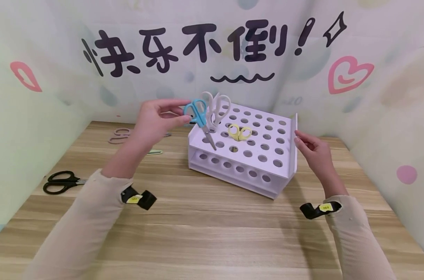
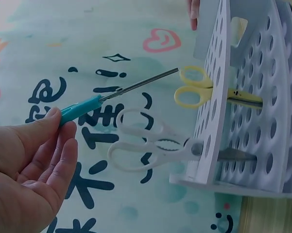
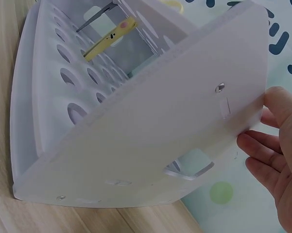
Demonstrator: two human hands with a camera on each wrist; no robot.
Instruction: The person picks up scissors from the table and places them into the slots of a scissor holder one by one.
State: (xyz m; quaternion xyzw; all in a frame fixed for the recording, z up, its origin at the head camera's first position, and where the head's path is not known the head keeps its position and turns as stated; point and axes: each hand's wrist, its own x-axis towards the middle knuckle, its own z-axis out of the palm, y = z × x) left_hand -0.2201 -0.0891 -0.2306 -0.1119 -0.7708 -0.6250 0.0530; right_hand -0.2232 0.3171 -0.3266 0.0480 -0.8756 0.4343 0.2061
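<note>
My left hand (image 1: 154, 118) pinches a pair of light-blue scissors (image 1: 200, 119) by the handles between thumb and fingers. Their blades point down over the front left of a white rack (image 1: 240, 160) full of round holes, and in the left wrist view the blue scissors (image 2: 82, 109) are clear of it. White scissors (image 2: 177, 145) stand handles-up in a hole of the rack, as do yellow scissors (image 1: 239, 137). With thumb and fingertips my right hand (image 1: 315, 153) grips the edge of the rack's right side panel (image 3: 136, 155).
On the table (image 1: 198, 225) at the left lie black scissors (image 1: 73, 179), their tips hidden by my left sleeve. Pinkish scissors (image 1: 120, 135) and a slim light-green item (image 1: 155, 152) lie farther back, partly behind my left arm. A printed cloth (image 1: 177, 85) hangs behind the table.
</note>
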